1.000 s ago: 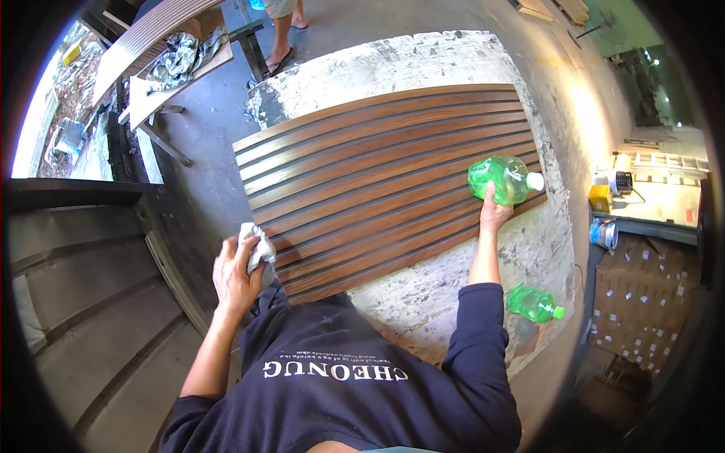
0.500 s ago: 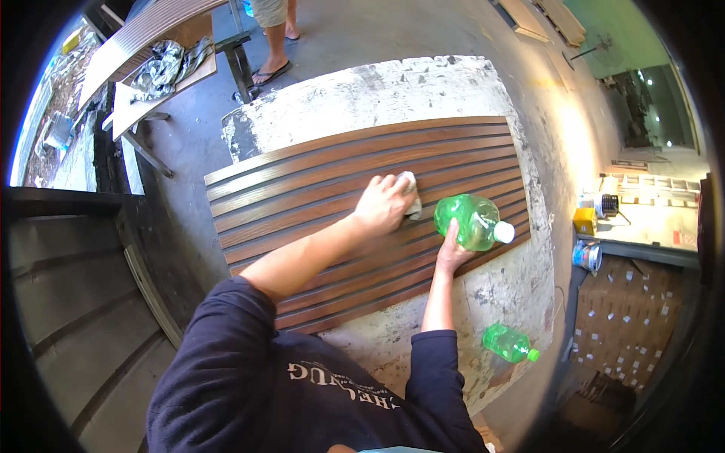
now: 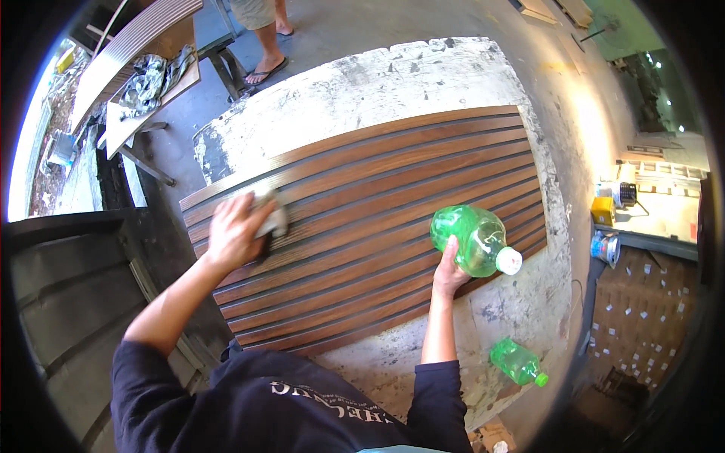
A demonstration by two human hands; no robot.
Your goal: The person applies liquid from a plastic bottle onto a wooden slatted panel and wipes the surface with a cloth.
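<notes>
A brown slatted wood panel (image 3: pixel 377 196) with dark grooves lies on a paint-stained white tabletop (image 3: pixel 332 98). My left hand (image 3: pixel 236 232) is closed on a whitish cloth (image 3: pixel 273 214), pressed to the panel's left part; hand and cloth are a little blurred. Over the panel's right part, my right hand (image 3: pixel 451 272) grips a green plastic bottle (image 3: pixel 474 240), tilted so its white cap points right and toward me. The fingers beneath that bottle are hidden. A second green bottle (image 3: pixel 517 361) with a green cap lies on its side near the table's right front.
Beyond the table stands a person (image 3: pixel 264 45) in sandals. At far left, a bench (image 3: pixel 155 106) carries crumpled camouflage-patterned cloth (image 3: pixel 155 81) beside another ribbed panel (image 3: pixel 128 49). On the right are a yellow container (image 3: pixel 603 211), a white bucket (image 3: pixel 605 247) and a brown cardboard stack (image 3: pixel 642 317).
My left hand has swept the cloth leftward along the slats, from mid-panel to its left part. The bottle in my right hand stays over the right part. My view has shifted slightly.
</notes>
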